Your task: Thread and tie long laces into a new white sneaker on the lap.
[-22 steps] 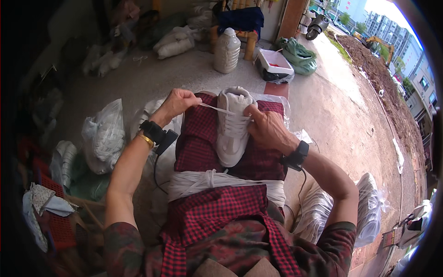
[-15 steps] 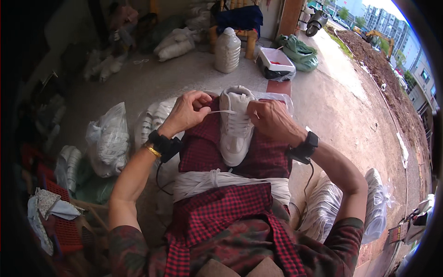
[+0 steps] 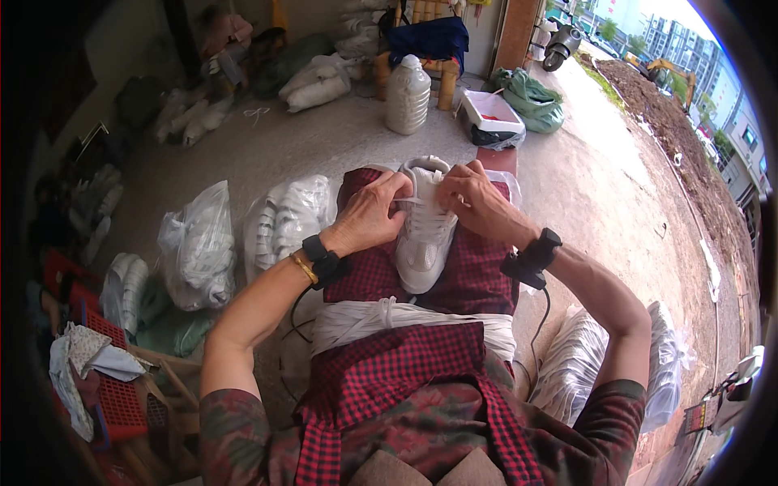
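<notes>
A white sneaker rests on my lap, on red-and-black checked cloth, with its toe toward me and its laces threaded across the front. Beside its upper left edge, my left hand pinches a white shoelace between thumb and fingers. My right hand is closed at the upper right eyelets, fingertips against the shoe. Whatever those fingertips grip is hidden and blurred. Across my lap, nearer to me, lies a tied bundle of white laces.
Bagged white shoes stand on the floor at left, with more shoes at right. Farther off are a large plastic jug, a white tray and a green sack. A red basket sits at lower left. Another person sits far back.
My left hand has moved right, close to the shoe, and the lace that was stretched out leftward is now shorter. The right hand has shifted slightly and its fingers have turned at the eyelets.
</notes>
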`<action>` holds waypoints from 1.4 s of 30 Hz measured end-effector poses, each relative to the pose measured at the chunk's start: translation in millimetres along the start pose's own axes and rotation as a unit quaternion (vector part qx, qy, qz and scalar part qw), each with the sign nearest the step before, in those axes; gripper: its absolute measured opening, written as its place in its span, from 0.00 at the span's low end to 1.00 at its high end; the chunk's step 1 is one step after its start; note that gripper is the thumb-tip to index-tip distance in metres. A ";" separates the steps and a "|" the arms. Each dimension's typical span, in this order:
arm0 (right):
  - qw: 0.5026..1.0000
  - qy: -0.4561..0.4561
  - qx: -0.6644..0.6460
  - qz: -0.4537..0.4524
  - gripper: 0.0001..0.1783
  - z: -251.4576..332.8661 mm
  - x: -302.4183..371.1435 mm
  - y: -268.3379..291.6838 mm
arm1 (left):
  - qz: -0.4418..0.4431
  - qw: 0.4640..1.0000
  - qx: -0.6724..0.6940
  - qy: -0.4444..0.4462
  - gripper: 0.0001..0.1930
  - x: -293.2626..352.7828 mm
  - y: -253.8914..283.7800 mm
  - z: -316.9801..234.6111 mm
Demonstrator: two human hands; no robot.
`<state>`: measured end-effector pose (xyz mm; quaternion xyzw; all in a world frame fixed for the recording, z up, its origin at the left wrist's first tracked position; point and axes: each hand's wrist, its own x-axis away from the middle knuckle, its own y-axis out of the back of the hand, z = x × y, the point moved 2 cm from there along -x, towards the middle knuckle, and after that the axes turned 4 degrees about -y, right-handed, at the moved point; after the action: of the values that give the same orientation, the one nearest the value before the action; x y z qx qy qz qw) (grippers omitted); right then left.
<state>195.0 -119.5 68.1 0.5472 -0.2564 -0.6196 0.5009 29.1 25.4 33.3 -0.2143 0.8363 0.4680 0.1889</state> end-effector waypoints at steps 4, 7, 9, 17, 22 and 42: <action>1.000 0.001 0.004 0.013 0.05 -5.2 0.4 2.9 | -0.004 1.000 0.013 0.004 0.15 0.0 -3.4 1.1; 0.999 -0.045 -0.021 0.019 0.04 4.9 0.7 7.4 | -0.003 1.000 0.018 0.003 0.15 2.6 -2.3 1.8; 0.998 -0.063 -0.006 0.005 0.06 9.2 3.6 1.9 | -0.008 1.000 0.022 -0.005 0.15 2.3 -2.6 3.2; 0.991 -0.130 0.007 -0.001 0.15 19.6 7.4 -10.6 | -0.013 1.000 0.026 0.003 0.14 0.2 -0.8 -0.9; 0.985 -0.161 0.065 0.017 0.16 17.3 2.9 -14.9 | -0.020 1.000 0.014 0.000 0.14 2.6 -3.4 1.6; 0.990 -0.133 -0.021 -0.029 0.15 14.4 9.0 -10.6 | -0.008 1.000 -0.006 -0.014 0.14 3.7 -0.6 -7.9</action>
<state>178.8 -127.0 59.0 0.4569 -0.2918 -0.7063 0.4552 25.4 17.7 34.9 -0.2154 0.8290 0.4744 0.2033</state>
